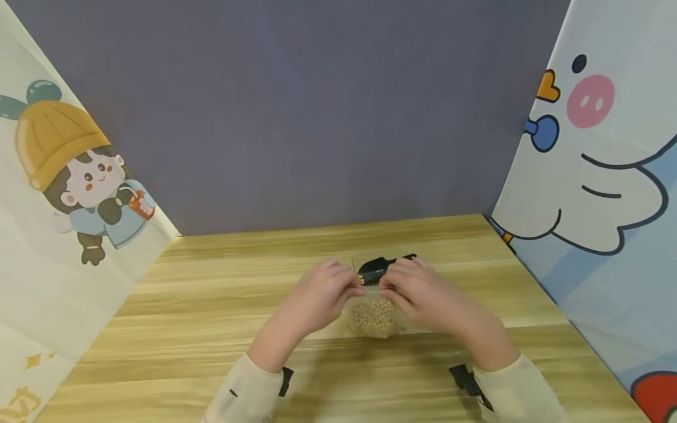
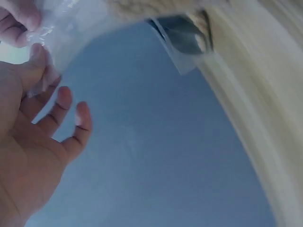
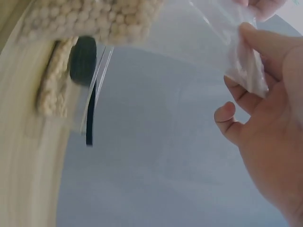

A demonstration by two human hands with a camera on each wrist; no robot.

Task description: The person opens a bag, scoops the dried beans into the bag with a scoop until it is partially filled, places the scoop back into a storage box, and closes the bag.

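Note:
A clear plastic bag point(image 1: 372, 317) with round beige beans at its bottom hangs upright between the two hands. My left hand point(image 1: 325, 292) pinches the top edge of the bag at its left corner. Opposite it, my right hand point(image 1: 420, 294) pinches the right corner between thumb and fingers. In the right wrist view the beans point(image 3: 90, 19) fill the low part of the bag, and the film above them is slack. Behind the bag stands a clear container holding more of the beans point(image 3: 53, 90), with a black scoop point(image 1: 375, 267) lying across it.
The wood-grain table point(image 1: 238, 282) stretches to a dark grey back panel point(image 1: 296, 117). Printed cartoon panels stand along both sides, a capped child point(image 1: 84, 170) at left and a white bird-like figure point(image 1: 597, 194) at right.

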